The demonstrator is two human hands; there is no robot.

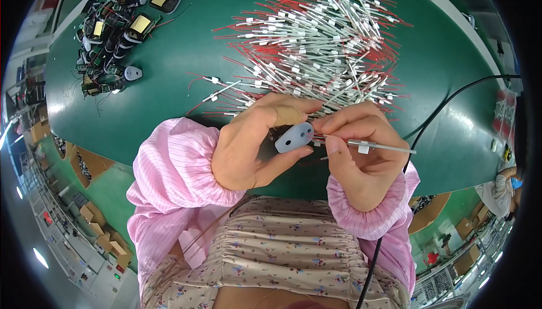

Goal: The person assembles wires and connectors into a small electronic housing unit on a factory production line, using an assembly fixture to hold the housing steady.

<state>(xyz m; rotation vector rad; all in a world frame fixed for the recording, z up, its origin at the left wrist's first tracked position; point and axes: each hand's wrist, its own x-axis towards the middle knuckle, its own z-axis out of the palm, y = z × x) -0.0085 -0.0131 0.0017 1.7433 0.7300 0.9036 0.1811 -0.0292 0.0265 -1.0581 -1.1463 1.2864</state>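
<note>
My left hand [248, 142] is closed around a small dark device with a grey end cap [294, 138]. Holes show in the cap's face, which points toward my right hand. Between thumb and fingers, my right hand [364, 153] pinches a thin white rod with red wire leads [379, 146] and a small white tag. The red leads reach up to one of the cap's holes; whether their tips are inside I cannot tell. Just beyond both hands lies a big pile of similar white rods with red leads [316, 43].
Several dark devices with grey caps and loose wires [107, 32] are heaped at the far left of the green table [175, 72]. A black cable [435, 111] runs over the table's right side and down past my right arm. Cardboard boxes [93, 165] stand on the floor.
</note>
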